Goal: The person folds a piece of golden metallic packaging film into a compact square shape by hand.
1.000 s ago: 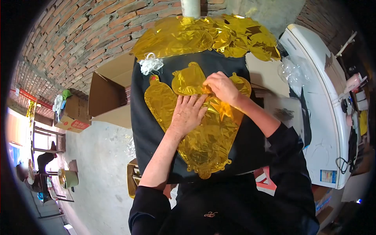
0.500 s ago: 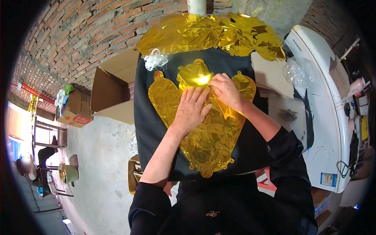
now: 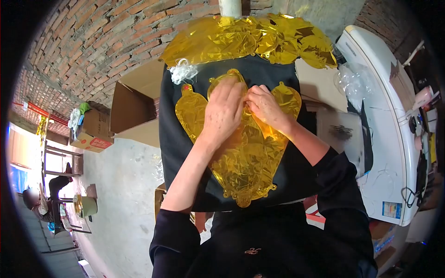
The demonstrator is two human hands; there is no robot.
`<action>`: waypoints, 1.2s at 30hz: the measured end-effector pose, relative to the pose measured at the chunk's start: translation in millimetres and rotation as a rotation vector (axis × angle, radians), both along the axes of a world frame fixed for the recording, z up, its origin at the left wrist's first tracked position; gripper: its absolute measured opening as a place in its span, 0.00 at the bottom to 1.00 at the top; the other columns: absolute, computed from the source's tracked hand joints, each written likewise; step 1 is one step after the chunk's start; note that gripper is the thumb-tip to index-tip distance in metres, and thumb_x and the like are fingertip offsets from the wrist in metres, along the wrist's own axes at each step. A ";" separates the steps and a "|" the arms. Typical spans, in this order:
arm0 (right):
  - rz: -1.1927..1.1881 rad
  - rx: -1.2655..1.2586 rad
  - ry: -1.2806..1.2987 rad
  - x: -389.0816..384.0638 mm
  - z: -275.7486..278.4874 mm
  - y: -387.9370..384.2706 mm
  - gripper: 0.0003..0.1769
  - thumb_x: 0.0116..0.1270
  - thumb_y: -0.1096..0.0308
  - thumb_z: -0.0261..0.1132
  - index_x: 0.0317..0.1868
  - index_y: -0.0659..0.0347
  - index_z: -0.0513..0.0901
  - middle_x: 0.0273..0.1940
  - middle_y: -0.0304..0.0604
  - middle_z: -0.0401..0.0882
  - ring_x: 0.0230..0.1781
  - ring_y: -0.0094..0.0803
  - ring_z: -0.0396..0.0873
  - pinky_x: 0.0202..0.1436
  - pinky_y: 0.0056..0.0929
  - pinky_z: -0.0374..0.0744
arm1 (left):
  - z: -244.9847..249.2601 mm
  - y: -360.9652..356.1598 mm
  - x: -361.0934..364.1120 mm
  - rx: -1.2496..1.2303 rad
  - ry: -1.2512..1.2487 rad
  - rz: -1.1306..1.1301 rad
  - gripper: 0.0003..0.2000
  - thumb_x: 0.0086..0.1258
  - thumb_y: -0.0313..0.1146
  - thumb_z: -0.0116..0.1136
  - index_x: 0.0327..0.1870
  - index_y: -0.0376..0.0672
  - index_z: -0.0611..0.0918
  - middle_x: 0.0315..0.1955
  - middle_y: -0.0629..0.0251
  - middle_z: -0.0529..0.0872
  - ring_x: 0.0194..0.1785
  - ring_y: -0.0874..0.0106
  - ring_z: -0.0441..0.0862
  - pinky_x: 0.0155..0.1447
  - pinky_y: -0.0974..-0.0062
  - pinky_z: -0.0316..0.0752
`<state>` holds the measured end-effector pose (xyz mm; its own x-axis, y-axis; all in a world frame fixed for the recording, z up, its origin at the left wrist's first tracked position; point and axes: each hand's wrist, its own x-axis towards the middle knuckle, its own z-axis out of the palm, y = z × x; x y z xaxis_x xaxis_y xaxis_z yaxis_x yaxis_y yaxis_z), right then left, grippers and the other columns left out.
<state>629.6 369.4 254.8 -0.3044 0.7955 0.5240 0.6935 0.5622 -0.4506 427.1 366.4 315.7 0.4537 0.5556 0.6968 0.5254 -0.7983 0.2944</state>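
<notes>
A flat gold foil balloon (image 3: 243,160) lies on a black cloth-covered table, with its narrow tabbed end toward me and a part at its far end folded over. My left hand (image 3: 224,109) rests over that folded part, fingers stretched out and its fingertips close to my other hand. My right hand (image 3: 267,107) is closed, pinching the foil beside the fold; its fingertips are partly hidden. Lobes of gold foil (image 3: 191,109) spread out on both sides of my hands.
More gold foil balloons (image 3: 213,39) lie across the table's far edge. White string (image 3: 183,72) is bunched at the far left corner. An open cardboard box (image 3: 132,109) stands to the left, a white appliance (image 3: 387,139) to the right. A person (image 3: 39,204) sits far left.
My left hand has slid away from me from the balloon's middle onto the folded part, covering most of it. My right hand stays nearly in place. The view has shifted slightly.
</notes>
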 end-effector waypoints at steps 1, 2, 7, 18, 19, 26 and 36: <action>-0.005 -0.005 -0.017 1.1 0.6 -1.1 0.08 0.69 0.77 0.66 0.47 0.61 0.87 0.48 0.43 0.79 0.53 0.48 0.75 0.59 0.44 0.78 | -9.1 10.7 3.8 -0.022 0.011 -0.036 0.20 0.75 0.26 0.63 0.67 0.39 0.81 0.68 0.49 0.80 0.75 0.48 0.76 0.77 0.55 0.72; -0.010 -0.010 -0.034 1.6 0.9 -2.0 0.09 0.69 0.78 0.66 0.48 0.61 0.88 0.49 0.43 0.79 0.53 0.48 0.75 0.60 0.44 0.78 | -22.3 24.6 4.8 -0.111 0.072 -0.085 0.22 0.80 0.30 0.58 0.73 0.40 0.77 0.75 0.48 0.77 0.81 0.49 0.69 0.82 0.55 0.67; 0.013 0.008 -0.027 2.4 0.9 -10.7 0.13 0.69 0.78 0.67 0.52 0.61 0.89 0.49 0.44 0.80 0.56 0.48 0.76 0.63 0.44 0.79 | -58.7 68.6 4.3 -0.206 0.228 -0.058 0.24 0.86 0.39 0.52 0.78 0.44 0.75 0.79 0.51 0.72 0.84 0.51 0.64 0.86 0.51 0.58; 0.052 -0.039 -0.038 8.7 8.1 -32.5 0.16 0.65 0.82 0.67 0.53 0.66 0.87 0.54 0.46 0.83 0.62 0.48 0.77 0.67 0.43 0.78 | -81.7 70.2 5.7 -0.100 0.320 0.088 0.24 0.85 0.40 0.52 0.78 0.45 0.75 0.80 0.53 0.72 0.84 0.53 0.65 0.86 0.49 0.57; 0.031 -0.021 -0.028 8.4 8.8 -31.6 0.17 0.65 0.82 0.67 0.54 0.66 0.87 0.54 0.45 0.83 0.62 0.48 0.76 0.68 0.43 0.78 | -81.3 70.2 5.8 -0.099 0.320 0.095 0.24 0.84 0.40 0.52 0.78 0.45 0.74 0.80 0.53 0.72 0.84 0.53 0.65 0.86 0.49 0.57; -0.086 0.126 -0.234 23.9 -3.2 -9.8 0.16 0.65 0.76 0.67 0.54 0.60 0.89 0.56 0.38 0.85 0.65 0.41 0.76 0.70 0.41 0.74 | -87.9 69.3 5.7 -0.052 0.278 0.112 0.26 0.82 0.40 0.54 0.77 0.40 0.74 0.79 0.51 0.73 0.82 0.52 0.68 0.85 0.48 0.59; -0.009 0.185 -0.158 32.8 4.5 -8.2 0.11 0.58 0.76 0.68 0.42 0.57 0.89 0.45 0.35 0.84 0.57 0.38 0.79 0.61 0.38 0.76 | -81.8 67.4 6.8 -0.076 0.365 0.150 0.26 0.85 0.41 0.51 0.80 0.44 0.73 0.81 0.56 0.71 0.84 0.56 0.66 0.86 0.51 0.58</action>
<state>662.4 361.2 259.3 -0.3873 0.6934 0.6076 0.7524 0.6185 -0.2263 433.9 433.8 233.9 0.5740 0.6779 0.4594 0.7151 -0.6883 0.1221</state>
